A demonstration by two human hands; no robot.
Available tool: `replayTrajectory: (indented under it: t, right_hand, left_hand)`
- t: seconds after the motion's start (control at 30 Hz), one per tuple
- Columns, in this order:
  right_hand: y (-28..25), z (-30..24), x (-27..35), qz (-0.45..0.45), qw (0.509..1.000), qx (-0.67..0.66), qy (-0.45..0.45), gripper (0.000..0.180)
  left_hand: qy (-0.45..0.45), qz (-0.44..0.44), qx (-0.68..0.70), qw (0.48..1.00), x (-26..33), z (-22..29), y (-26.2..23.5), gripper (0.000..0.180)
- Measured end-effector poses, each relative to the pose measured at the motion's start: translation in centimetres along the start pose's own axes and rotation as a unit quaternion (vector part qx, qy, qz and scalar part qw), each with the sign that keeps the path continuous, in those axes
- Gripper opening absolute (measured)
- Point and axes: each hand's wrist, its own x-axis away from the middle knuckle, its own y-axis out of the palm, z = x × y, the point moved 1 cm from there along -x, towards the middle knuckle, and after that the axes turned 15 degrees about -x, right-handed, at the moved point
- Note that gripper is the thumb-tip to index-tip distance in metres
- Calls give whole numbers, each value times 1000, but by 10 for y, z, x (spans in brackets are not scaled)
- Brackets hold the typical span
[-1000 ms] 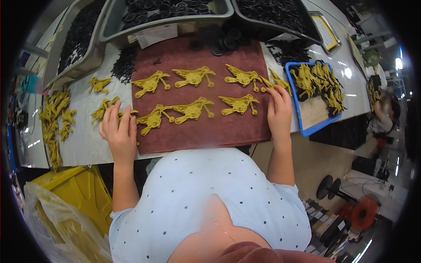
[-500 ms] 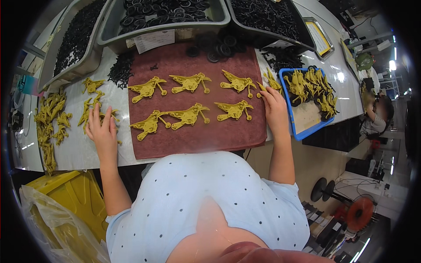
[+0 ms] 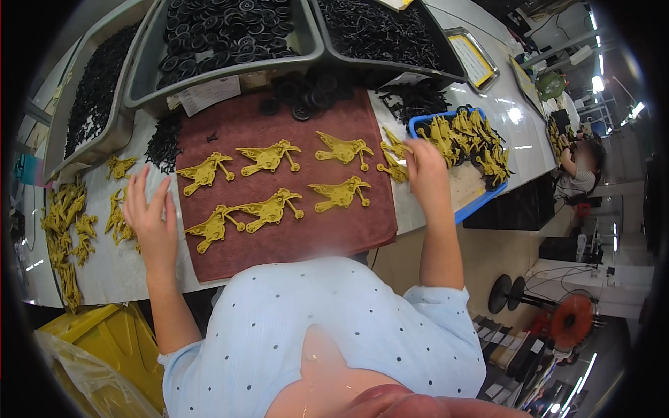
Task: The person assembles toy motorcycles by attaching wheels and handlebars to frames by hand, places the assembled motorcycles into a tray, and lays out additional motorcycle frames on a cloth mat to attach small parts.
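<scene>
My left hand (image 3: 152,221), its fingers spread, hovers at the left edge of the reddish-brown towel (image 3: 279,216). Beside it lie loose yellow plastic parts (image 3: 117,216); it holds nothing I can see. My right hand (image 3: 428,174) is just off the towel's right edge, its fingers loosely bent. Its tips are beside two yellow parts (image 3: 394,167) that lie at this edge; whether they touch is hard to tell. Between my hands, several yellow beak-shaped assemblies (image 3: 340,193) are laid out in two rows, each with a small arm sticking out.
A blue tray (image 3: 481,203) holding yellow assemblies with black pieces stands beyond my right hand. Grey bins (image 3: 223,78) of black wheels and small black parts line the back. Loose black wheels (image 3: 317,97) lie at the towel's far edge. A yellow heap (image 3: 64,237) lies far left.
The whole view has shifted, so the towel sits lower and farther left. My right hand has drawn slightly right, away from a yellow part at the towel's edge. The rows look the same.
</scene>
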Motion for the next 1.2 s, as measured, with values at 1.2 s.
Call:
replayTrajectory:
  t: [1.2]
  right_hand:
    - [18, -2, -91, -212, 722, -562, 343, 30]
  left_hand:
    - [344, -141, 211, 904, -30, 230, 15, 73]
